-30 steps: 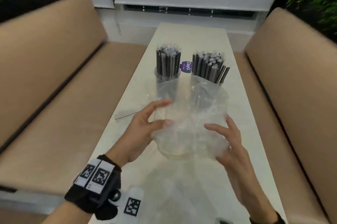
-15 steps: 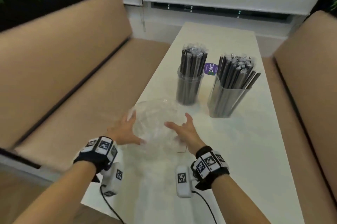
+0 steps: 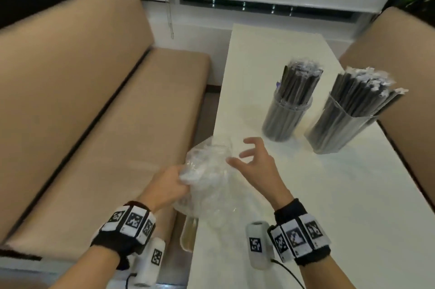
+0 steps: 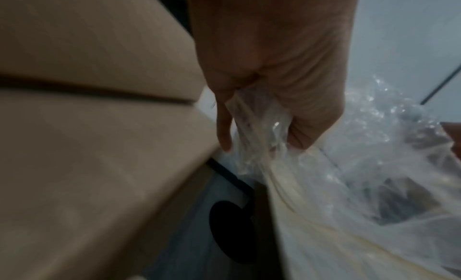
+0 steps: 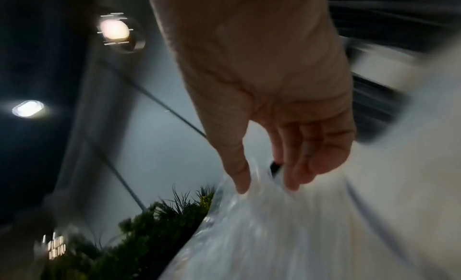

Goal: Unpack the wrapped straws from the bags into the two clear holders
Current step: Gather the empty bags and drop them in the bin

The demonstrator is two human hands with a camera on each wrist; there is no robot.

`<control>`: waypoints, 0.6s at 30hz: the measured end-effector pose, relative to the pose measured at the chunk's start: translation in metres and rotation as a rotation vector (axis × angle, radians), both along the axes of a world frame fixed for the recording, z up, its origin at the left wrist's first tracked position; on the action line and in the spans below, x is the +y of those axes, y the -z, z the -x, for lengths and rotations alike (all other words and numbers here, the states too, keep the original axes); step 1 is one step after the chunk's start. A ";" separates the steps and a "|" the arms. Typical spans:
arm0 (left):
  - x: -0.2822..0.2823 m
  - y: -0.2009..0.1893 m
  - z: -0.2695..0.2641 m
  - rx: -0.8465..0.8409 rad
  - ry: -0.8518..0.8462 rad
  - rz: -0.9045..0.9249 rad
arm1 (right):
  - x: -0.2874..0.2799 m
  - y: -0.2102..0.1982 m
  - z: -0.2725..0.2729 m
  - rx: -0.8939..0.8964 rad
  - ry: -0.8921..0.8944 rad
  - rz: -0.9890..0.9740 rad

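A crumpled clear plastic bag (image 3: pixel 209 171) lies at the left edge of the white table (image 3: pixel 329 194). My left hand (image 3: pixel 181 178) grips its left side, and in the left wrist view the left hand (image 4: pixel 262 144) has its fingers curled round bunched plastic of the bag (image 4: pixel 349 185). My right hand (image 3: pixel 240 152) hovers at the bag's right side with fingers spread; in the right wrist view the right hand (image 5: pixel 267 187) touches the bag (image 5: pixel 274 235) with its fingertips. Behind stand a round clear holder (image 3: pixel 282 124) and a square clear holder (image 3: pixel 334 133), both packed with dark wrapped straws (image 3: pixel 299 81).
A tan cushioned bench (image 3: pixel 94 124) runs along the table's left side, with a narrow gap between them. Another tan bench (image 3: pixel 400 65) flanks the right side. A white wall and window blind close the far end.
The bag has moved to the table's left edge. My left hand has closed round it and my right hand's fingers have spread off it. The head view has swung left.
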State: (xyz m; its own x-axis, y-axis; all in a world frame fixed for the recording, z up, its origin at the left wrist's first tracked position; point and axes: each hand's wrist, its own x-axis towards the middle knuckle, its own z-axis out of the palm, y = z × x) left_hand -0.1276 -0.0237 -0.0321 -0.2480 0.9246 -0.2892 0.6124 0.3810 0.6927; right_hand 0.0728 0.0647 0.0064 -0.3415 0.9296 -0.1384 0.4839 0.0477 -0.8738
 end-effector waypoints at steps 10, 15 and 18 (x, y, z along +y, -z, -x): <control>-0.048 -0.041 0.128 -0.717 -0.201 -0.207 | -0.101 0.030 0.182 0.521 -0.345 0.337; -0.049 0.014 0.150 -0.773 -0.229 -0.095 | -0.109 0.052 0.210 0.614 -0.069 0.488; -0.057 0.056 0.168 -0.537 -0.186 0.050 | -0.095 0.080 0.210 0.487 0.108 0.460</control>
